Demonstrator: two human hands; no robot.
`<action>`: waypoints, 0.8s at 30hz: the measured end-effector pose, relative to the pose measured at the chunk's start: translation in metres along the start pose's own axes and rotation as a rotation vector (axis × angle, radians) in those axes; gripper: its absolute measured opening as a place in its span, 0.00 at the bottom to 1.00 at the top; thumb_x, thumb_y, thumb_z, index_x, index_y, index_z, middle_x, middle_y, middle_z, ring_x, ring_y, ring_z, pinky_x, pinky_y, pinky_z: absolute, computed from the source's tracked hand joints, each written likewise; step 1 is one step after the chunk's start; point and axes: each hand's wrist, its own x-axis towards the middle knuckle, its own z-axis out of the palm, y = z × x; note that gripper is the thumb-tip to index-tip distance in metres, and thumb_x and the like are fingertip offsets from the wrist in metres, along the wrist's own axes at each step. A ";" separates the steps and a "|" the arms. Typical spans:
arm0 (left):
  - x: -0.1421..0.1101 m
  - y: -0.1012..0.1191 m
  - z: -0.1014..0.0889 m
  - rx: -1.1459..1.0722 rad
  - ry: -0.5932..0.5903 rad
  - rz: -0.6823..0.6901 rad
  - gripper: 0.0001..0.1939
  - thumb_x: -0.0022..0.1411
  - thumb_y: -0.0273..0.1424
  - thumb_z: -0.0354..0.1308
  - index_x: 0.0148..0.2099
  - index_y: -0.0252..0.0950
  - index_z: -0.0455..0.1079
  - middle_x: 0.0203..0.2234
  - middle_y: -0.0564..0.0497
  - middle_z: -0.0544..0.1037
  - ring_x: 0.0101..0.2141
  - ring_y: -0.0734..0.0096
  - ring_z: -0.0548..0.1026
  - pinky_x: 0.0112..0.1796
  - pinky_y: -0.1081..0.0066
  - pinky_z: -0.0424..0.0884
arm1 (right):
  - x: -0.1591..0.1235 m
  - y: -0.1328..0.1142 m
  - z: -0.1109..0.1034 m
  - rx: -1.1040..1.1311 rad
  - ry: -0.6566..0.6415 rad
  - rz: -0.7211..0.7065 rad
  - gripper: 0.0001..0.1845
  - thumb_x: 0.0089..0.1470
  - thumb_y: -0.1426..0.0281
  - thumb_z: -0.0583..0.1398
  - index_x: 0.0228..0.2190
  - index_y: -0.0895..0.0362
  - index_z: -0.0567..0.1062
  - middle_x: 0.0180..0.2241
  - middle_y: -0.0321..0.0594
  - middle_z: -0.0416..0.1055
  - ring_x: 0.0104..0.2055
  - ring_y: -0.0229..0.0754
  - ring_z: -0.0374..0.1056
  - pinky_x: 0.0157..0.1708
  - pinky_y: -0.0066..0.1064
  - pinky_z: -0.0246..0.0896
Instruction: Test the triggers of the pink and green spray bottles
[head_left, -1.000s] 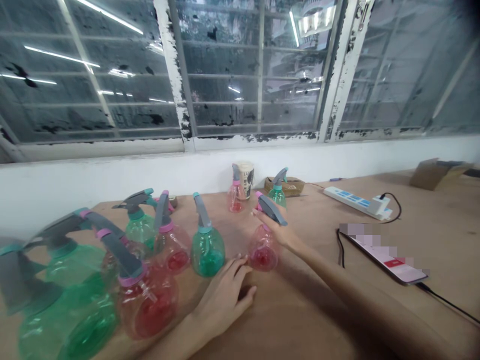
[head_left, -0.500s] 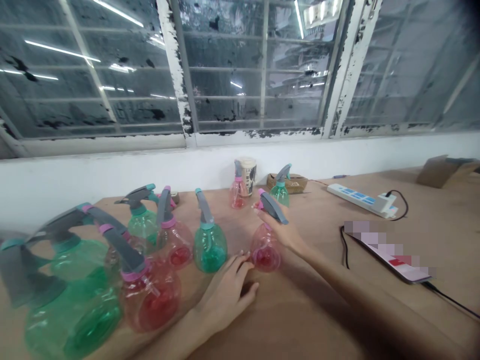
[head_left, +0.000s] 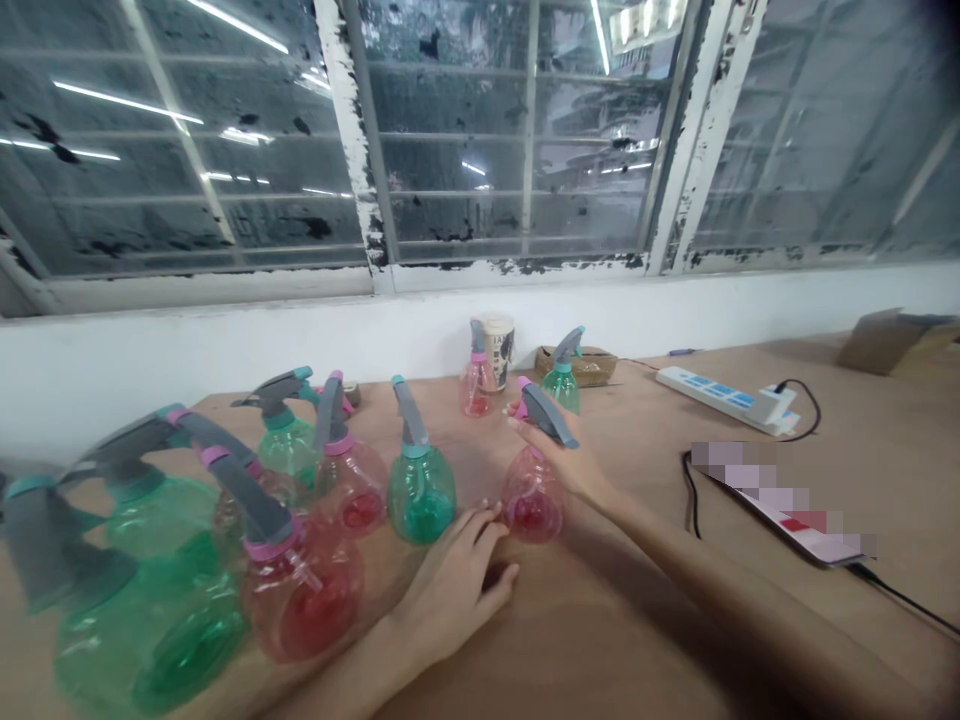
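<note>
My right hand (head_left: 574, 460) is closed around the neck and trigger of a pink spray bottle (head_left: 534, 505) with a grey and pink head. That bottle stands upright on the table with red liquid low inside. Flat on the table, my left hand (head_left: 457, 570) has its fingers stretched out and its thumb apart; its fingertips are at the bottle's lower left side, perhaps touching it. Just left stands a green spray bottle (head_left: 421, 500). Beyond it are another pink spray bottle (head_left: 352, 490), a nearer pink one (head_left: 300, 590) and a large green one (head_left: 150, 640).
Against the wall stand a small pink spray bottle (head_left: 475, 385), a paper cup (head_left: 500, 350), a green spray bottle (head_left: 560, 385) and a cardboard box (head_left: 596, 367). At right lie a power strip (head_left: 705, 388), a phone (head_left: 780, 505) with a cable, and an open carton (head_left: 874, 342).
Both hands and the bottles keep their places on the table. Only a very slight shift of the whole view shows.
</note>
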 end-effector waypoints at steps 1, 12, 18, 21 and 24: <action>0.000 0.000 0.000 0.002 -0.006 -0.002 0.14 0.62 0.32 0.52 0.50 0.37 0.65 0.53 0.44 0.69 0.56 0.57 0.64 0.54 0.54 0.64 | 0.000 0.000 0.000 0.003 -0.001 0.005 0.10 0.49 0.61 0.61 0.32 0.53 0.70 0.28 0.34 0.69 0.30 0.40 0.65 0.38 0.35 0.62; 0.000 0.003 -0.002 0.018 -0.017 -0.009 0.15 0.62 0.32 0.52 0.51 0.37 0.66 0.53 0.43 0.69 0.56 0.56 0.64 0.53 0.54 0.65 | -0.001 0.004 0.000 -0.010 -0.005 0.019 0.11 0.49 0.61 0.61 0.33 0.53 0.71 0.26 0.34 0.68 0.28 0.39 0.62 0.31 0.31 0.59; -0.001 0.000 0.001 0.021 -0.004 0.005 0.15 0.62 0.32 0.52 0.52 0.36 0.65 0.54 0.43 0.69 0.57 0.56 0.64 0.54 0.53 0.64 | 0.001 0.001 0.000 -0.024 0.000 -0.004 0.11 0.50 0.62 0.60 0.33 0.54 0.70 0.27 0.34 0.68 0.28 0.38 0.62 0.32 0.30 0.59; -0.001 0.001 0.000 0.021 0.000 0.012 0.15 0.62 0.32 0.52 0.51 0.37 0.66 0.54 0.43 0.69 0.57 0.56 0.64 0.54 0.53 0.64 | 0.001 -0.002 0.000 -0.053 0.000 -0.019 0.09 0.50 0.62 0.59 0.30 0.55 0.69 0.25 0.33 0.66 0.27 0.37 0.61 0.30 0.29 0.58; 0.000 0.001 -0.001 0.031 -0.009 0.003 0.15 0.62 0.32 0.52 0.51 0.36 0.66 0.54 0.43 0.69 0.56 0.56 0.64 0.54 0.53 0.64 | 0.000 -0.004 0.000 -0.108 0.015 -0.027 0.09 0.50 0.64 0.59 0.25 0.55 0.67 0.22 0.31 0.61 0.24 0.35 0.57 0.26 0.27 0.54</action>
